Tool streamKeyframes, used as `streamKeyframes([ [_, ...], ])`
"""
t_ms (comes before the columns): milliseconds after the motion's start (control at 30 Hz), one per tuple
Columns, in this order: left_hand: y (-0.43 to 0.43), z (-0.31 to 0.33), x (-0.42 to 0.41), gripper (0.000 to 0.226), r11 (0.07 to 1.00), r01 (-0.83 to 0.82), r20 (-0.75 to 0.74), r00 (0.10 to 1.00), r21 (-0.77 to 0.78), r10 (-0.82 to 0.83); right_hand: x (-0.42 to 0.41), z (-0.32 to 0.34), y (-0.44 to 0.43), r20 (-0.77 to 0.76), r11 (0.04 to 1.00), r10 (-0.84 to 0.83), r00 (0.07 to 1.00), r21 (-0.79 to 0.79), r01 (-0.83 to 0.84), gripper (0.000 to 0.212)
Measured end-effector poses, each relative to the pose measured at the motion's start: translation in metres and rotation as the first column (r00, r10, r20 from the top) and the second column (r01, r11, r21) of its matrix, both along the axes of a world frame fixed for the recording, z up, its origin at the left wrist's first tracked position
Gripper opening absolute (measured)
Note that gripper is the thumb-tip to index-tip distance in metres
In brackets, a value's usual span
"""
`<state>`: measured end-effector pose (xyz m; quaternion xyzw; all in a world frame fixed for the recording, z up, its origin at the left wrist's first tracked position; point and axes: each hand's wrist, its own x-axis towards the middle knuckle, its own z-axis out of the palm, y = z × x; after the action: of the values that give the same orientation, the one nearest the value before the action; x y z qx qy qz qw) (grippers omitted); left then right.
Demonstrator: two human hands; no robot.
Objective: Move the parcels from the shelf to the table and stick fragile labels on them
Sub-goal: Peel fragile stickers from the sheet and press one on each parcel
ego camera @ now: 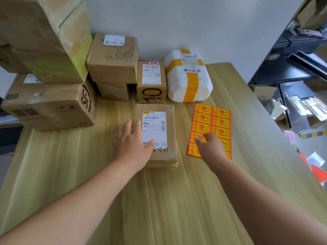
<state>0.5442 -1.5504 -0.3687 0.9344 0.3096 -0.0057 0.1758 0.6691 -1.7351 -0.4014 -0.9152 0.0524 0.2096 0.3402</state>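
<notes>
A plain white wall (194,23) rises behind the counter's far edge. Past the right edge, loose clutter (300,110) — clear bags, small cartons — lies in blurred heaps.

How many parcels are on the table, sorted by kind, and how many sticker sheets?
Brown cardboard boxes: 6 in view, one of them under the left hand
White foam parcel with yellow tape: 1
Fragile label sheet, right hand on it: 1
Total: 8

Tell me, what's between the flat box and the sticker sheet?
Nothing: in the head view only bare table lies between the flat box and the sticker sheet.
</notes>
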Motion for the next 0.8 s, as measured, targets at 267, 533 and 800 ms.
streamKeyframes([
  [267,-0.023,0.002,0.037,0.075,0.970,0.213,-0.070,0.976,0.117,-0.206,0.028,-0.035,-0.055,-0.040,0.912,-0.259,0.965,-0.340,0.231,0.074],
  [533,-0.035,0.001,0.048,0.074,0.969,0.244,-0.104,0.966,0.047,-0.238,0.037,-0.050,-0.068,-0.127,0.901,-0.428,0.895,-0.141,0.411,0.043],
  [800,-0.050,0.023,0.044,0.071,0.962,0.267,-0.007,0.963,-0.054,-0.268,0.023,-0.016,-0.071,-0.294,0.774,-0.430,0.854,0.367,0.516,0.018],
])
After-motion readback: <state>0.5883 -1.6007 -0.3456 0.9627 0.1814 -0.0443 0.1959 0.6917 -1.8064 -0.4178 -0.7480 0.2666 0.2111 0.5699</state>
